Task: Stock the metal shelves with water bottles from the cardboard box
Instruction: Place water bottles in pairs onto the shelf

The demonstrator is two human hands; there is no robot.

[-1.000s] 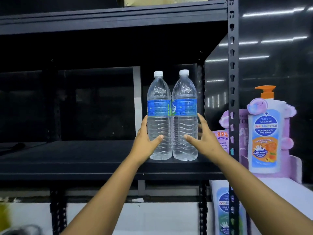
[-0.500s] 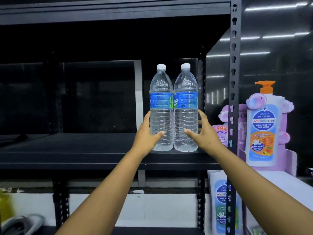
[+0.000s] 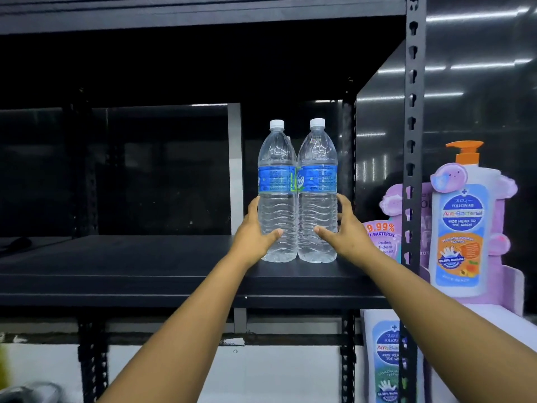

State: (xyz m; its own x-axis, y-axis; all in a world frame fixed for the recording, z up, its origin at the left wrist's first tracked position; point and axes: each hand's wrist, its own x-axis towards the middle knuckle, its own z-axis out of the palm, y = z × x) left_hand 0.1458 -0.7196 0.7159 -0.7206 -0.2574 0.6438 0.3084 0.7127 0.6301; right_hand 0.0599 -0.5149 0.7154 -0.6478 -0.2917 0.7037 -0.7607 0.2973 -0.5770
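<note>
Two full water bottles (image 3: 297, 190) upright, touching, at right end of black metal shelf (image 3: 130, 271). Left hand (image 3: 255, 234) and right hand (image 3: 341, 231) curled round lower ribbed bodies. Likely heavy, smooth, slightly squashy; best gripped low on ribs.
</note>
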